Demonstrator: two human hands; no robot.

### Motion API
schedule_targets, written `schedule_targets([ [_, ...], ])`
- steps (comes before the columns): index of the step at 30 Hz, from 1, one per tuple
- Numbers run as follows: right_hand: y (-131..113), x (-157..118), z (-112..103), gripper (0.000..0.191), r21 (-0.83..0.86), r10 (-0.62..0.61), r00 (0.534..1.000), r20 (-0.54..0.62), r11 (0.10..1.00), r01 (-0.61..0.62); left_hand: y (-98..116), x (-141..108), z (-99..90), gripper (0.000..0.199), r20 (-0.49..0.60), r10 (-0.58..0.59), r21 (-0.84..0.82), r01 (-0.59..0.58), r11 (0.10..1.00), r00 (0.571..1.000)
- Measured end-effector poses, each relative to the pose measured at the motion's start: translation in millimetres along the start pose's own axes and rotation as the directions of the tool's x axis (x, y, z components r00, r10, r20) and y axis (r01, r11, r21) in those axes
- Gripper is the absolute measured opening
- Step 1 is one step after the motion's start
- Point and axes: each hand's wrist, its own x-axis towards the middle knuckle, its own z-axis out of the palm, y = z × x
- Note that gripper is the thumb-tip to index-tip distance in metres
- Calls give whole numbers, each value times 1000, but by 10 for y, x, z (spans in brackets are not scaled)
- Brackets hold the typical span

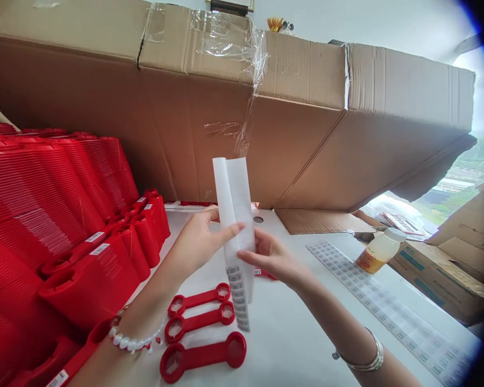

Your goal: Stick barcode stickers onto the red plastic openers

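A folded sheet of barcode labels [234,215] stands roughly upright in front of me, its white backing outward and rows of printed barcodes showing at the lower end. My left hand [204,239] grips its left side, thumb across the front and the other fingers partly hidden behind. On the right edge, my right hand [272,258] pinches the sheet between thumb and fingers. Below lie three red plastic pieces with a ring at each end: a far one [201,299], a middle one [201,322] and a near one [205,356]. Another red piece is mostly hidden behind the right hand.
Tall stacks of red plastic pieces [56,199], some with barcode stickers, crowd the left. A large cardboard box [210,118] leans over the back of the white table [294,344]. At right lie a long label sheet [371,295], a jar [381,250] and a cardboard carton [431,274].
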Motion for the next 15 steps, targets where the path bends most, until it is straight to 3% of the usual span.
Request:
schedule_targets([
  [4, -81, 48, -203, 40, -88, 21, 990, -138, 996, -33, -82, -11, -32, 42, 18, 17, 383, -23, 923, 1000],
  [7, -143, -12, -459, 37, -187, 5, 973, -231, 981, -49, -238, -114, 9, 29, 109, -73, 559, -1, 829, 991],
  [9, -219, -81, -594, 38, -229, 1, 954, -298, 971, -72, -373, -245, 98, 12, 149, -156, 696, 8, 718, 977],
  [12, -369, -193, -703, 45, -237, 7, 945, -326, 967, -89, -577, -472, 281, 17, 179, -242, 827, -13, 562, 954],
  [15, -497, -284, -722, 46, -247, 2, 948, -317, 965, -85, -745, -642, 428, 19, 207, -284, 874, -47, 483, 936],
])
